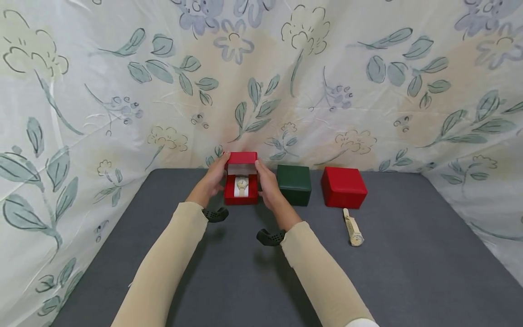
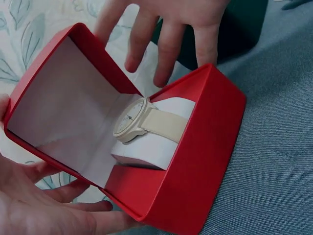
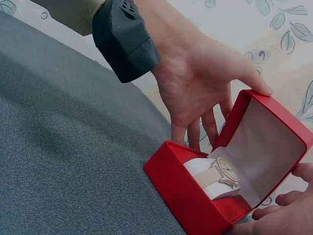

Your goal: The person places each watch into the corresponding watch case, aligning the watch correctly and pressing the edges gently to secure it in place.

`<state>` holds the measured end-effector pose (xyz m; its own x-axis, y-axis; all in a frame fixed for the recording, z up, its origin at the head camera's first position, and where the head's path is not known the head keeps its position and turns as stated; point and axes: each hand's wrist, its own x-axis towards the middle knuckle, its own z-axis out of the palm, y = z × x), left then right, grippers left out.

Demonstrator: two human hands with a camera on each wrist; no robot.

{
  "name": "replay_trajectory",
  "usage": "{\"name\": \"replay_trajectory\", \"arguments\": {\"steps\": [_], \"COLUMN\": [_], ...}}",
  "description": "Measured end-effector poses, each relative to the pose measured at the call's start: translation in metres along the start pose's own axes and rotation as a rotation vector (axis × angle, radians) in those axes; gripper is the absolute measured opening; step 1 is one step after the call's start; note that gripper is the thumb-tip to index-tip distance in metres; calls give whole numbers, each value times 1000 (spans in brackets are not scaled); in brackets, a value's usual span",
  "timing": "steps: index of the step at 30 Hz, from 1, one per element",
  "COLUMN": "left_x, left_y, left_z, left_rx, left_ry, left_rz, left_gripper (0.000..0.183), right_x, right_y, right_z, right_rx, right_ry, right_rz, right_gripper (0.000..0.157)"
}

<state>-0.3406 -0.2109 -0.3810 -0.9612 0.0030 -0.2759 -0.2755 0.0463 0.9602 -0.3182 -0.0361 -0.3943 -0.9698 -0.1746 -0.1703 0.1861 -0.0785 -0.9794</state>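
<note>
A red watch box (image 1: pixel 242 200) stands with its hinged lid raised, showing a pale lining. Inside, a cream-strapped watch (image 2: pixel 151 123) is wrapped round a white cushion (image 2: pixel 142 155). My left hand (image 1: pixel 210 179) is at the box's left side, its thumb by the lid edge and its fingers stretched along the side. On the opposite side is my right hand (image 1: pixel 270 184); its thumb touches the lid edge (image 3: pixel 261 94), while the other fingers extend straight down beside the box.
Right of the open box stand a dark green box (image 1: pixel 294 186) and a closed red box (image 1: pixel 344 187). A second cream watch (image 1: pixel 353 228) lies in front of the closed red one. Behind the grey table (image 1: pixel 245 281) hangs a floral cloth (image 1: pixel 253 59).
</note>
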Motion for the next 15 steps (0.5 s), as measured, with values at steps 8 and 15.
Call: {"name": "replay_trajectory", "arguments": {"steps": [8, 15], "left_x": [-3, -4], "left_y": [-3, -7], "left_z": [2, 2], "left_rx": [-52, -16], "left_ry": [-29, -4], "left_rz": [22, 23], "left_gripper": [66, 62], "right_x": [-1, 0], "right_y": [5, 10], "right_z": [-1, -2], "right_rx": [34, 58], "right_ry": [40, 101], "right_rz": [-34, -47], "right_gripper": [61, 56]}}
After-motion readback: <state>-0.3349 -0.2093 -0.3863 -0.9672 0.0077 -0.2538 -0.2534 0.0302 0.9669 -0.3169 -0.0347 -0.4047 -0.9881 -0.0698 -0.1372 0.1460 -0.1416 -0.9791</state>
